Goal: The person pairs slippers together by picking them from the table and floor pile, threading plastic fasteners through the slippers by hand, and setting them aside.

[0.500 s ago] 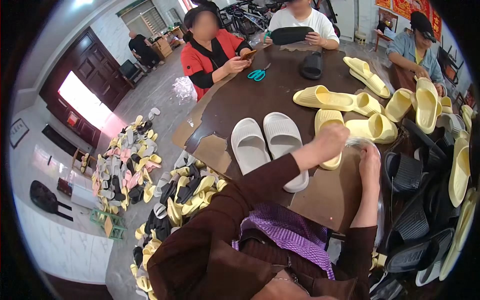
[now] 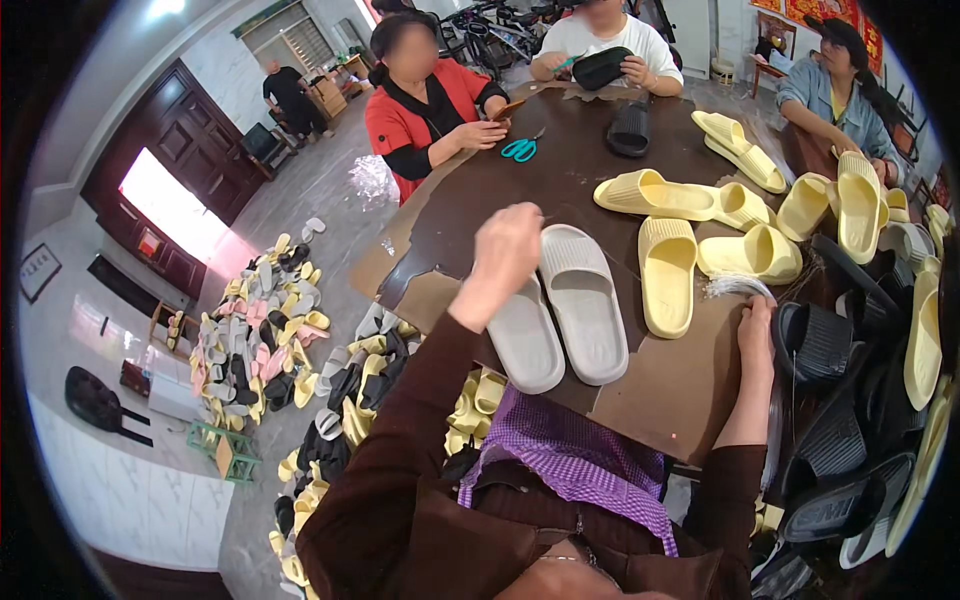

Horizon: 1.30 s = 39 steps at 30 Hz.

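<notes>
Grey slippers lie side by side at the worktop's (image 2: 470, 215) near edge, the left one (image 2: 527, 350) partly hidden by the left hand (image 2: 503, 255), the right one (image 2: 587, 310) in full view, both with heels toward that edge. The left hand is raised over the left slipper's strap, its fingers curled; whether they are clamped on anything I cannot tell. Toward the near right corner, the right hand (image 2: 757, 335) has its fingers closed on a bundle of pale strands (image 2: 735, 286), its wrist above brown cardboard (image 2: 655, 395). Between the grey pair and the strands lies a yellow slipper (image 2: 667, 280), with more yellow ones beyond it. Black slippers (image 2: 825, 440) are heaped along the right edge. Near the far edge are teal scissors (image 2: 520, 150) and a single black slipper (image 2: 629, 130); behind that edge sit a person in red (image 2: 405, 110) and a person in white (image 2: 640, 45). Past the left edge, mixed slippers (image 2: 260, 330) are piled on the floor (image 2: 345, 235)
</notes>
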Each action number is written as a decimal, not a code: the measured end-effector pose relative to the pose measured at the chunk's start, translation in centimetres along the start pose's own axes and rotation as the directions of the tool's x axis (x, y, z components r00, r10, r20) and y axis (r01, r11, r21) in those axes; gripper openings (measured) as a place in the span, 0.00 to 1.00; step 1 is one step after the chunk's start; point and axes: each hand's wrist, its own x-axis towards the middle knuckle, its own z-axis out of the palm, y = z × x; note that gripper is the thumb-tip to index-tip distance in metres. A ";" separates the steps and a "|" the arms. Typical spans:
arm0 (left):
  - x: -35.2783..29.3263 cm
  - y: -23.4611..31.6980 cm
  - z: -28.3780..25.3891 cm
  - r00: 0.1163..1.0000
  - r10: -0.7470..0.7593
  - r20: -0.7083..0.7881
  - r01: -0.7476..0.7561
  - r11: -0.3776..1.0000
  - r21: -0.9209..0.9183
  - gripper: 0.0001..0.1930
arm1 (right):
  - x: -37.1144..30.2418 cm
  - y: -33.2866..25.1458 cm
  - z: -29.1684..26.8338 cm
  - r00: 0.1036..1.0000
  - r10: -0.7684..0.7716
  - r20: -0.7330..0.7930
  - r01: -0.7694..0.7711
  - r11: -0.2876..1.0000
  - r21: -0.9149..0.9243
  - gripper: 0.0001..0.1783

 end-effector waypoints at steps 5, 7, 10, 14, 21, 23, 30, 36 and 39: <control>-0.7 -2.7 -4.2 0.990 -0.080 -0.119 0.089 0.993 0.073 0.03 | 0.8 5.6 5.7 0.977 -0.206 -0.052 0.206 0.978 -0.013 0.14; -1.6 -1.8 -6.7 0.974 -0.200 -0.106 0.209 0.975 0.080 0.04 | 1.2 -1.5 0.4 0.953 0.235 0.188 -0.270 0.945 0.186 0.15; -4.0 -1.5 -7.8 0.959 -0.275 -0.064 0.280 0.956 0.086 0.05 | 0.6 -3.1 -0.7 0.997 0.046 -0.061 -0.042 0.997 0.061 0.09; -6.7 -0.9 -6.9 0.950 -0.308 -0.060 0.313 0.943 0.111 0.06 | 0.2 -4.5 -2.6 0.980 -0.157 -0.123 0.154 0.987 -0.035 0.11; -10.1 1.8 -8.3 0.903 -0.429 -0.025 0.428 0.903 -0.043 0.06 | -2.3 -17.8 -8.6 0.935 -0.339 0.100 0.160 0.659 0.735 0.15; -10.4 3.0 -8.4 0.905 -0.426 0.009 0.420 0.889 -0.185 0.06 | -2.9 -20.5 -7.5 0.895 -0.443 0.060 0.254 0.614 0.747 0.18; -12.5 3.5 -9.6 0.902 -0.420 0.103 0.431 0.850 -0.302 0.03 | -3.3 -24.7 -3.6 0.780 -0.625 0.025 0.468 0.611 0.639 0.18; -13.4 3.1 -10.7 0.845 -0.501 0.189 0.533 0.756 -0.380 0.03 | -3.9 -25.2 -3.2 0.730 -0.645 0.226 0.411 0.678 0.609 0.15; -13.6 3.2 -10.6 0.841 -0.504 0.195 0.537 0.738 -0.409 0.03 | -4.5 -25.0 -2.8 0.716 -0.659 0.230 0.431 0.676 0.597 0.13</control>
